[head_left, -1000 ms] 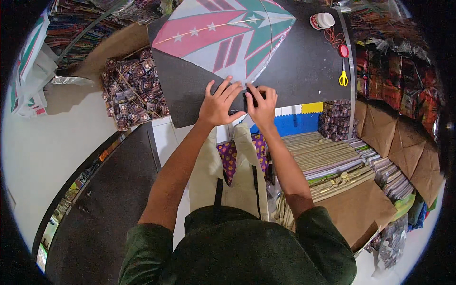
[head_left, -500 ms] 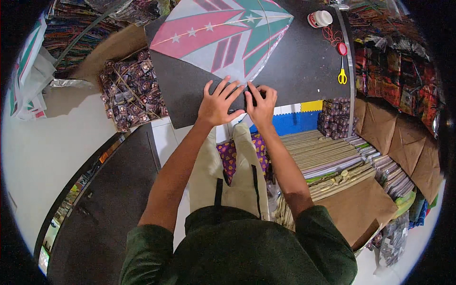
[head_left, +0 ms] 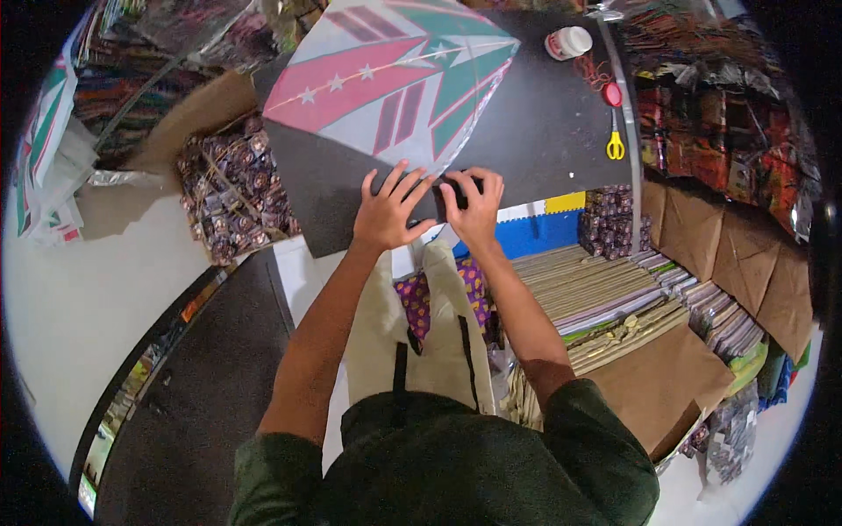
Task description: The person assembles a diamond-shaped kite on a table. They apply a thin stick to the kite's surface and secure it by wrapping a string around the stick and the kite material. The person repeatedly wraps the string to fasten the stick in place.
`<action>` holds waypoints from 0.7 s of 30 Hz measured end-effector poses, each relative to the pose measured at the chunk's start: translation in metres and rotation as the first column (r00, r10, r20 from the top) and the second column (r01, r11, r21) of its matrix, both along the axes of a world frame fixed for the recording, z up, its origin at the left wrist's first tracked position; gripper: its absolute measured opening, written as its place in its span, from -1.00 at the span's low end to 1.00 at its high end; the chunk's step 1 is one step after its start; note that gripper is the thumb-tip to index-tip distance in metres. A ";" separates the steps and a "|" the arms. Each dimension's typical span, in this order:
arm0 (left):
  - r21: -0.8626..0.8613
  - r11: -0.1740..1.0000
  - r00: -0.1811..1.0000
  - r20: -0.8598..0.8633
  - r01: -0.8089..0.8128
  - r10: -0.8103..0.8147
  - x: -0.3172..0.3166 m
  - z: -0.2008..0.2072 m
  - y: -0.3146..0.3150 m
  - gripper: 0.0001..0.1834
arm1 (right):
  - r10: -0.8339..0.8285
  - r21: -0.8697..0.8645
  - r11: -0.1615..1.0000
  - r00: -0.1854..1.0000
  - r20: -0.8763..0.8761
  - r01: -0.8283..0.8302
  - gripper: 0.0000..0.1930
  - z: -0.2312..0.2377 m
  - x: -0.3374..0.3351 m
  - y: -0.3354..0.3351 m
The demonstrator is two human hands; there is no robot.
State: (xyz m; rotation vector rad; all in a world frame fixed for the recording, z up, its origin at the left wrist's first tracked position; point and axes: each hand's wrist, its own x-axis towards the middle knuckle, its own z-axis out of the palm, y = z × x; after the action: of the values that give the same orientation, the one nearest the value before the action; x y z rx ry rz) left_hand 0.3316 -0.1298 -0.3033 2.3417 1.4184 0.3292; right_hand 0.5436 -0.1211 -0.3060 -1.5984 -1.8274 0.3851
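A paper kite point(head_left: 351, 83) in red, green and white, with white stars and a thin stick along it, lies flat on the dark tabletop point(head_left: 535, 114). My left hand point(head_left: 386, 213) rests palm down with fingers spread, its fingertips on the kite's near corner. Beside it, my right hand point(head_left: 475, 206) has its fingers curled and its thumb bent toward the index finger, right by the same corner's edge. Whatever sits between those fingertips is too small to make out.
At the table's right lie a white jar point(head_left: 568, 43), red string point(head_left: 594, 74), a red round lid point(head_left: 612, 94) and yellow-handled scissors point(head_left: 616, 145). A carton of small wrapped packets point(head_left: 232, 197) stands left. Bundled sticks or stacked sheets point(head_left: 570, 285) lie below right.
The view has shifted, so the table and kite sit slightly lower and further left. My right fingers have curled in more at the kite's corner. My left hand stays spread.
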 end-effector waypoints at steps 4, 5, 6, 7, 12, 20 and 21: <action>-0.040 0.999 1.000 -0.023 0.000 -0.001 -0.001 -0.001 -0.001 -0.07 | -0.104 0.209 0.974 0.992 0.075 0.086 -0.64 0.028 0.063 0.103; -0.037 0.999 1.000 -0.015 0.001 -0.002 0.000 -0.001 0.000 -0.07 | -0.127 0.265 0.960 0.986 0.111 0.094 -0.61 0.043 0.085 0.140; -0.038 0.999 1.000 -0.012 -0.001 0.001 -0.001 -0.001 -0.002 -0.07 | -0.160 0.301 0.947 0.976 0.149 0.109 -0.58 0.057 0.102 0.173; -0.038 0.999 1.000 -0.006 -0.001 0.000 0.000 -0.001 -0.001 -0.07 | -0.197 0.339 0.933 0.962 0.189 0.124 -0.55 0.069 0.121 0.204; 0.000 1.000 1.000 0.008 -0.005 0.005 0.003 0.003 0.002 -0.11 | -0.039 0.054 0.998 0.874 0.485 0.014 -0.58 0.064 0.197 0.292; -0.006 1.000 1.000 0.010 -0.015 0.015 -0.001 -0.001 -0.001 -0.12 | -0.107 0.034 0.993 0.756 0.646 0.112 -0.65 0.064 0.186 0.297; -0.009 1.000 1.000 0.013 -0.014 0.014 0.000 0.000 0.000 -0.12 | -0.103 0.035 0.994 0.746 0.658 0.107 -0.65 0.068 0.187 0.296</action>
State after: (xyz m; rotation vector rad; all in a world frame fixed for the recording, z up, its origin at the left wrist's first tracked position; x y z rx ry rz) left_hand 0.3320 -0.1302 -0.3031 2.3192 1.4279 0.3401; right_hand 0.7303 0.1750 -0.2377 -1.9957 -2.2145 -0.2844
